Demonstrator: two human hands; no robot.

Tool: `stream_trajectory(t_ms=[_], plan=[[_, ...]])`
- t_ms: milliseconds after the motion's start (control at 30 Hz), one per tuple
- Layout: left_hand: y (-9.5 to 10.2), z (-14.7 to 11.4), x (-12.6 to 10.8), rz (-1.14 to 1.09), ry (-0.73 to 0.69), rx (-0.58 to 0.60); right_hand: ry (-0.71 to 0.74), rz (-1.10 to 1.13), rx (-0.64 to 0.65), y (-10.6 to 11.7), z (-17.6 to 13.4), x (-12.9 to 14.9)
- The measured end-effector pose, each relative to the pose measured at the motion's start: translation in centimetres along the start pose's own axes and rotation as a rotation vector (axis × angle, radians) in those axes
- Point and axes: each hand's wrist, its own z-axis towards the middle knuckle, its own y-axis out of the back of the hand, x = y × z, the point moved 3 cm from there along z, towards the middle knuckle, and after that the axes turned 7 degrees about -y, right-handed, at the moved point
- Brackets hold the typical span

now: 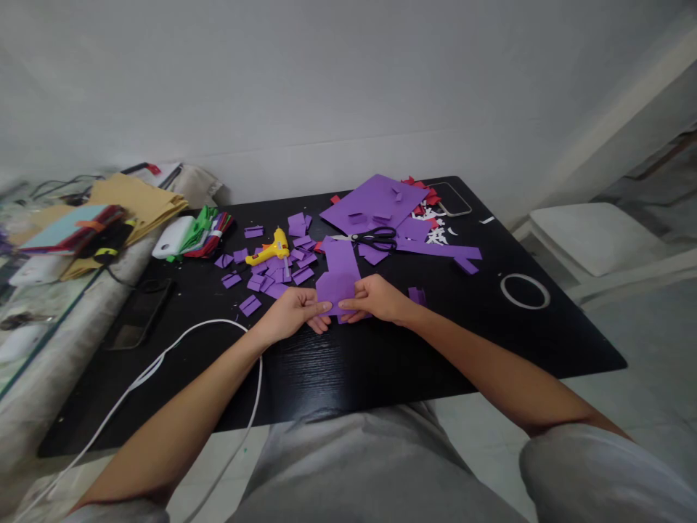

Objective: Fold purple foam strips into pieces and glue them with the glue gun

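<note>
A purple piece of paper (336, 285) is held between my two hands above the near part of the black table. My left hand (298, 311) pinches its left lower edge, thumb on top. On the other side, my right hand (375, 299) grips the right lower edge in the same way. Another purple strip (341, 254) lies just behind it, partly covered. Beyond that rest black-handled scissors (375, 237), their blades pointing left. To the left, a yellow glue gun (271, 248) lies among several small folded purple paper pieces (260, 282).
A large purple sheet (370, 203) lies at the back, beside red and white scraps (437, 234). A phone (139, 316) and a white cable (190, 327) are at the left. Bundled coloured paper (210, 234) sits behind them. A white stool (580, 236) stands at the right.
</note>
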Motion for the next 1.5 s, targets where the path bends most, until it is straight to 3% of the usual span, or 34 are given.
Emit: stream_trajectory(t_ms=[133,333,767,1500], plan=[[-0.2,0.0,0.1,-0.006,0.001,-0.005,0.051,-0.069,-0.021,0.1,0.0,0.2],[-0.8,-0.2,0.2,-0.002,0.016,0.017,0.319,-0.288,-0.266,1.2,-0.2,1.0],[-0.9,-0.1,0.3,0.002,0.023,0.014,0.297,-0.232,-0.222,1.2,-0.2,1.2],[-0.7,-0.1,-0.3,0.050,-0.056,0.028,0.362,-0.298,-0.312,1.3,-0.1,1.0]])
